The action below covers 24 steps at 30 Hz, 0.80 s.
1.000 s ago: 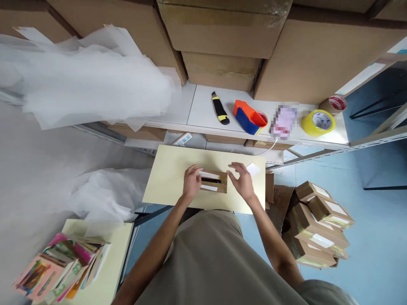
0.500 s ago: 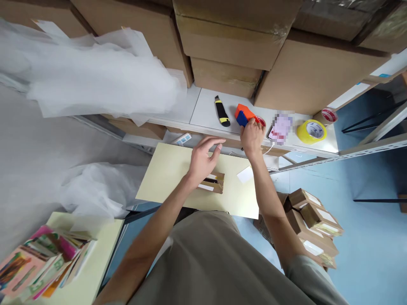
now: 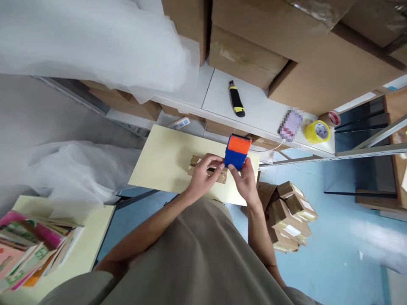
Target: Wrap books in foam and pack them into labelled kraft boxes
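An orange and blue tape dispenser (image 3: 237,151) is held over the pale yellow table (image 3: 159,163) by my right hand (image 3: 244,180), which is closed round its lower part. My left hand (image 3: 203,176) pinches at the dispenser's left lower edge, fingers together. Under both hands lies a small brown cardboard box (image 3: 195,163) with a white label, partly hidden by my fingers.
A black and yellow utility knife (image 3: 237,99), a yellow tape roll (image 3: 317,131) and a red-printed roll (image 3: 332,118) lie on the white shelf under large cartons (image 3: 248,53). Small packed boxes (image 3: 291,214) pile on the blue floor. Colourful booklets (image 3: 28,250) sit lower left; white wrap (image 3: 95,46) hangs upper left.
My right hand reached to the shelf, took the tape dispenser and brought it down over the small box. My left hand rose from the box and came to the dispenser.
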{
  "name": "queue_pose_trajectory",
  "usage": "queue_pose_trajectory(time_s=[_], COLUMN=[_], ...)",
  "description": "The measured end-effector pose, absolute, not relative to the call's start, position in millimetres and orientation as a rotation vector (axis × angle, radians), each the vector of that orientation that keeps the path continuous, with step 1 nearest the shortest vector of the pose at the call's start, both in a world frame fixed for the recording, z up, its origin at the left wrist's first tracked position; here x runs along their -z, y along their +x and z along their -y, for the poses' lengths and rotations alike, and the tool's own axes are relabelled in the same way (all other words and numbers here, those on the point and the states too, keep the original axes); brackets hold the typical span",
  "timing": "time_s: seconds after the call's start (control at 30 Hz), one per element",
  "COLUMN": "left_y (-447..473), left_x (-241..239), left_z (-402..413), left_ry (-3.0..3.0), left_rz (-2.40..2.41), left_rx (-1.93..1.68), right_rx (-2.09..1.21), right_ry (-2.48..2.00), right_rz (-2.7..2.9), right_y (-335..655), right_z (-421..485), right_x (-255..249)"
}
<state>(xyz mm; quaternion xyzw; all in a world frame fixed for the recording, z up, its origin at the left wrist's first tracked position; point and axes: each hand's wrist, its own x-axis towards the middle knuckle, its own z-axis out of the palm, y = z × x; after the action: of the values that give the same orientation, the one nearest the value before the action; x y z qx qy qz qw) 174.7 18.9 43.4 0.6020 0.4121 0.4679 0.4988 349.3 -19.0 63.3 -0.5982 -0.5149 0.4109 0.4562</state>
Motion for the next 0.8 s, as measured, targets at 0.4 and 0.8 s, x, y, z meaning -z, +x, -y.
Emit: queue_pose_trajectory(time_s=[0.4, 0.8], left_y=[66, 15], left_x=[-15, -33], left_z=[-10, -82], left_ry=[1.372, 1.239], left_rz=[-0.909, -0.831], left_rx=[-0.975, -0.651], right_rx=[-1.317, -1.367], right_ry=[-1.569, -1.912], right_rz=[1.203, 1.583], right_y=[268, 249], right_z=[42, 55], right_x=[-47, -65])
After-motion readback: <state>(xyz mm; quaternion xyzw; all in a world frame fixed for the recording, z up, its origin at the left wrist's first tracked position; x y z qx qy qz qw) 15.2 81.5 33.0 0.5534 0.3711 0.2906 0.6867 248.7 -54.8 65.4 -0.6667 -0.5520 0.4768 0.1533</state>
